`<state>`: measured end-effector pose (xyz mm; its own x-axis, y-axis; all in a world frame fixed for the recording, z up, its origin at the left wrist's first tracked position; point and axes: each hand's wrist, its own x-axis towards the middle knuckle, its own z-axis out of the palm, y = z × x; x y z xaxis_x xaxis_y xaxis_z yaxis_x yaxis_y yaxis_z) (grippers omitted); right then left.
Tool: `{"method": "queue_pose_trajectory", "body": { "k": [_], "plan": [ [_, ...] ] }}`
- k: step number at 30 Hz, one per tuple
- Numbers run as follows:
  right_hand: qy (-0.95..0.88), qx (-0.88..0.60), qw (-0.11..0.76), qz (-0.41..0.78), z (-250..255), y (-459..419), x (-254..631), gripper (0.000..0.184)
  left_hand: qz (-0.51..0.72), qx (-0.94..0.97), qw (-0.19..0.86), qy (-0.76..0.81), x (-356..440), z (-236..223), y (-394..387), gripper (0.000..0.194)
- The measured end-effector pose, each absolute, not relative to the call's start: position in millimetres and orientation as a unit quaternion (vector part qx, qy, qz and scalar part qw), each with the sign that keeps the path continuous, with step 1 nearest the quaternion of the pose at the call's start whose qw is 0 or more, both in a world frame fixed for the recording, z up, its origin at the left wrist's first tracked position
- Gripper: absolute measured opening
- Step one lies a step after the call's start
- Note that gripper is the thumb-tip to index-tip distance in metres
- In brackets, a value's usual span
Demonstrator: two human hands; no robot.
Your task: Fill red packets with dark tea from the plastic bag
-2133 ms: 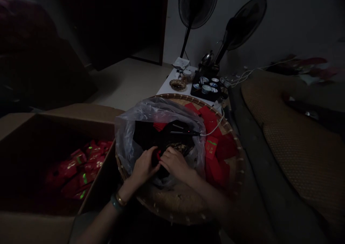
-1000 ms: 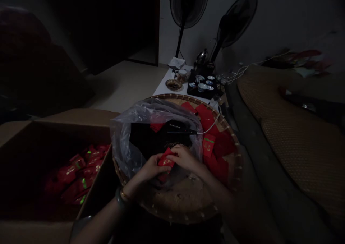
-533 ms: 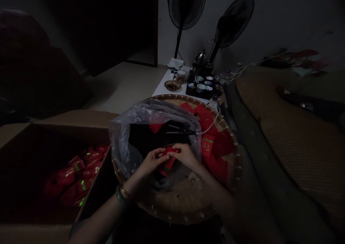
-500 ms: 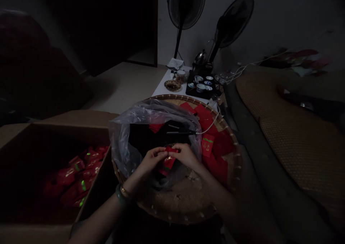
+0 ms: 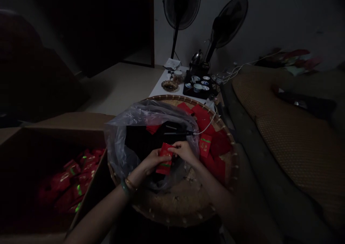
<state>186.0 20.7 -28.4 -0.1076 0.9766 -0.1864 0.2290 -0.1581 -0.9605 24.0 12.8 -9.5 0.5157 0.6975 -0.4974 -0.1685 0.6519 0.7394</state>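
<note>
Above the plastic bag (image 5: pixel 115 145) on the round woven tray (image 5: pixel 185 201), the left hand (image 5: pixel 151 162) and right hand (image 5: pixel 185 151) are pinching a small red packet (image 5: pixel 165 152) between their fingers (image 5: pixel 165 159).

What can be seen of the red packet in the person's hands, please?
The red packet looks rectangular, perhaps paper or film, with a green band near its lower end and gold-coloured marks too small to read. It tilts slightly over the plastic bag. The left hand grips it, thumb across the front; the right hand holds its upper right edge.
</note>
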Motion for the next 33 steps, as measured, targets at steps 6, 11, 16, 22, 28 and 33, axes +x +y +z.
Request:
{"method": "queue_pose_trajectory", "body": {
  "k": [6, 11, 16, 22, 28, 33],
  "plan": [
    [-0.649, -0.584, 0.390, 0.293, -24.9, 52.8, 200.3, 0.024, 0.284, 0.262, 0.816, 0.429, 29.7, -18.0, 25.1, 0.045],
    [-0.783, -0.587, 0.198, 0.063, -27.8, 82.2, 209.8, 0.061, 0.309, 0.244, 0.805, 0.445, 29.2, -22.3, 30.3, 0.046],
    [-0.789, -0.601, 0.113, 0.055, -30.4, 99.6, 208.2, 0.062, 0.331, 0.247, 0.791, 0.451, 24.8, -27.8, 34.0, 0.049],
    [-0.788, -0.513, 0.213, 0.265, -3.0, 102.9, 231.8, 0.061, 0.341, 0.268, 0.764, 0.477, 24.3, -36.3, 36.3, 0.052],
    [-0.797, -0.471, 0.172, 0.336, 21.5, 84.3, 236.2, 0.058, 0.345, 0.299, 0.742, 0.490, 37.6, -33.5, 33.7, 0.050],
    [-0.773, -0.489, 0.195, 0.355, 19.5, 80.9, 228.5, 0.045, 0.368, 0.320, 0.720, 0.494, 53.9, -30.1, 34.4, 0.047]
  ]
}}
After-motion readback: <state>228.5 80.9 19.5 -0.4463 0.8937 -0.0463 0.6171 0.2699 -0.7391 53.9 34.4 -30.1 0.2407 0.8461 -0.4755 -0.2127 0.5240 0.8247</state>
